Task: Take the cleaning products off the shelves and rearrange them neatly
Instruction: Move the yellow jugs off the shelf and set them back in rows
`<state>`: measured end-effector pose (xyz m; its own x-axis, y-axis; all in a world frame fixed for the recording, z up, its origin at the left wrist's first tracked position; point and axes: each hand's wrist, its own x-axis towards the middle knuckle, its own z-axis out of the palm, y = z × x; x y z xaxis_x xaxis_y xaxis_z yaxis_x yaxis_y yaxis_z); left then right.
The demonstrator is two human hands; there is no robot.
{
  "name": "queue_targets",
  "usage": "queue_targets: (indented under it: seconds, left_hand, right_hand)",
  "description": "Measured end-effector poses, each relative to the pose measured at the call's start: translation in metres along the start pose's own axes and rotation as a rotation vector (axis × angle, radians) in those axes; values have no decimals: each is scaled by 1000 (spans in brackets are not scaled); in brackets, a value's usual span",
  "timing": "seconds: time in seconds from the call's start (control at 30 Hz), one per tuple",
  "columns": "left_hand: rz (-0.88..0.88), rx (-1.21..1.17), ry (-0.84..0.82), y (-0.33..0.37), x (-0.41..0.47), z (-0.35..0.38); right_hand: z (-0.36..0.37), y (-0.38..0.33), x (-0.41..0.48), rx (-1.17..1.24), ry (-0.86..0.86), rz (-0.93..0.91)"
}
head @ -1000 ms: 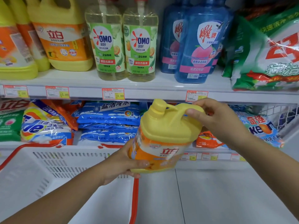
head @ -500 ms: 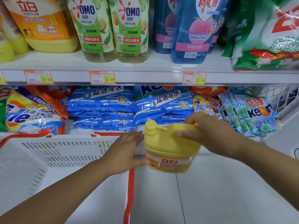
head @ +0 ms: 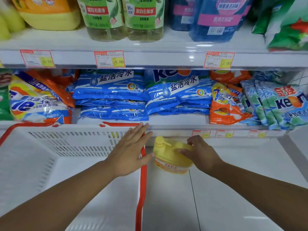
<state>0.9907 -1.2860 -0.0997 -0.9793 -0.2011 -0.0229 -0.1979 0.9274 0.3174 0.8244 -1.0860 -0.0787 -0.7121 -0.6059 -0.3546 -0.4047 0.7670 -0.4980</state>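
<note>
While the right hand (head: 200,152) curls its fingers round the handle on top of the yellow detergent jug (head: 171,158), the jug is upright just to the right of the white basket (head: 75,140), low near the floor; whether it already stands on the floor I cannot tell. The left hand (head: 130,150) is flat with straight, spread fingers above the basket's red handle (head: 141,189), holding nothing, and its thumb points toward the jug's side. Behind the basket, blue detergent bags (head: 110,90) lie stacked on the lower shelf.
</note>
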Motion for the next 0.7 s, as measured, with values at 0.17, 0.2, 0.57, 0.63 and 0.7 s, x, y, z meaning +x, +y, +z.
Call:
queue_targets:
  seconds: [0.17,0.2,0.57,0.63,0.7]
  left_hand:
    - [3,-29,15,-1,0,2]
    - [6,-28,7,-1,0,1]
    - [-206,-17,656,-57,-4,-142]
    - [-239,49,760,-83,-10,-178]
    - [-240,152,803,-114,-17,-211]
  right_hand:
    - [1,4,11,-19,-58,-1]
    - [0,4,13,-39,-96,1]
    - [-65,-162,-2,239,220,-606]
    - [-73,-214,1,283,222,-720]
    - [-77,-268,7,366,207,-779]
